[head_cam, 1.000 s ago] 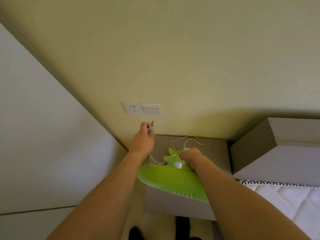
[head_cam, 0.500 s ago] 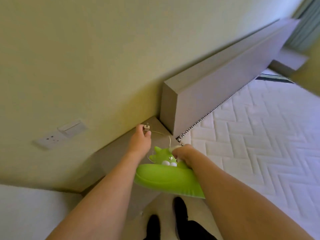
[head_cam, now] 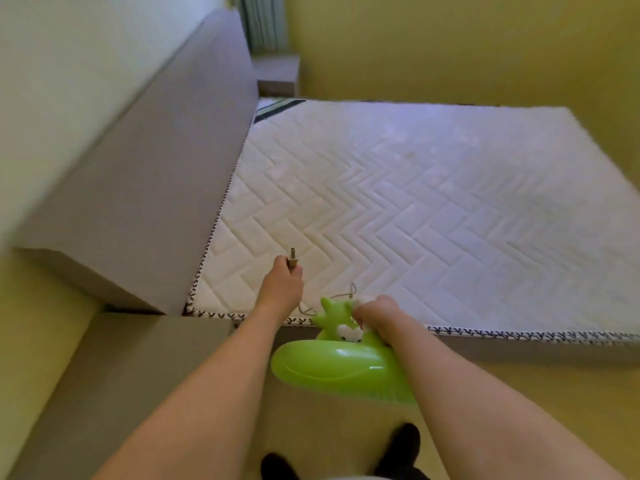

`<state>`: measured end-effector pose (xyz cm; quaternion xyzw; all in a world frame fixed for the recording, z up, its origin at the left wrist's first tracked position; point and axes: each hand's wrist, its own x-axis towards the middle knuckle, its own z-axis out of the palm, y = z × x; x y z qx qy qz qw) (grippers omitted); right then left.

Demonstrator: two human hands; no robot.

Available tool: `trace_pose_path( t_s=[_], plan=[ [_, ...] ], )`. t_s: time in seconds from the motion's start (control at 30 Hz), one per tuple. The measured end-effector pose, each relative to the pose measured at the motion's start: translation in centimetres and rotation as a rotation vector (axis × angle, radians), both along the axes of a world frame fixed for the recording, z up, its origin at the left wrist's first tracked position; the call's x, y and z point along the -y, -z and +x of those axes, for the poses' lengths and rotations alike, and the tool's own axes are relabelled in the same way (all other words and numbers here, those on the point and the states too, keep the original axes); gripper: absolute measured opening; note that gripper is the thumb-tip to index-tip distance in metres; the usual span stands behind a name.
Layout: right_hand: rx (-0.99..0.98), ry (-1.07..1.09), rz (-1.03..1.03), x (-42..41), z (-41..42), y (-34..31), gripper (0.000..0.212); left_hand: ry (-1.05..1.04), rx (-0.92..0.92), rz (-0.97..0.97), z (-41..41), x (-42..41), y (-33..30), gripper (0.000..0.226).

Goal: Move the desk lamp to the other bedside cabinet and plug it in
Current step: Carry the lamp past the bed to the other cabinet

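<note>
Left hand [head_cam: 282, 289] raised over the near edge of the mattress [head_cam: 415, 188], fingers [head_cam: 298, 271] pinched round the plug [head_cam: 293, 258], prongs pointing up. Cord [head_cam: 341, 301] trailing from there to the lamp [head_cam: 343, 368]. Right hand [head_cam: 375, 315] closed on the lamp's spiky green figure, glossy green base hanging below, in the air in front of the bed's edge. Near cabinet [head_cam: 138, 351] at lower left, beside the grey headboard [head_cam: 145, 161]. Far cabinet [head_cam: 278, 74] beyond the bed, by the curtain [head_cam: 263, 22]. Dark shoes [head_cam: 401, 445] on the floor below.
</note>
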<state>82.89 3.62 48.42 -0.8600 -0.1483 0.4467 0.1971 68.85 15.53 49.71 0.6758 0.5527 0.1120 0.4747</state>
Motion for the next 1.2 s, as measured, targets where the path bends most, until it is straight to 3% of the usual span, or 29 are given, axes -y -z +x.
trace_pose_path(
  t_s=[0.23,0.33,0.43,0.67,0.83,0.93,1.1,1.2],
  plan=[
    [-0.117,0.329,0.017,15.7,17.9,1.6,0.009,0.332,0.010,-0.053,22.6,12.0,1.0,0.013],
    [-0.088,0.461,0.017,23.4,24.1,2.2,0.038,0.515,0.002,-0.024,31.8,18.6,1.1,0.017],
    [-0.069,0.606,0.022,30.9,28.7,1.7,0.046,0.691,0.002,-0.022,39.4,24.9,1.1,0.018],
    [-0.020,1.047,0.002,45.0,37.1,1.8,0.042,1.003,-0.013,-0.061,54.6,38.4,2.3,0.007],
    [-0.018,1.270,-0.064,53.0,43.4,2.8,0.007,1.249,-0.092,-0.049,64.5,47.4,3.9,0.019],
    [-0.065,1.332,-0.091,57.9,49.5,4.0,0.004,1.372,-0.106,-0.028,72.1,53.3,5.3,0.019],
    [-0.033,1.498,-0.125,65.8,58.3,3.0,0.007,1.522,-0.103,-0.045,83.5,62.3,5.3,0.016],
    [0.000,1.659,0.004,70.3,63.0,2.1,0.024,1.563,-0.088,-0.097,89.4,68.2,4.6,0.021]
  ],
)
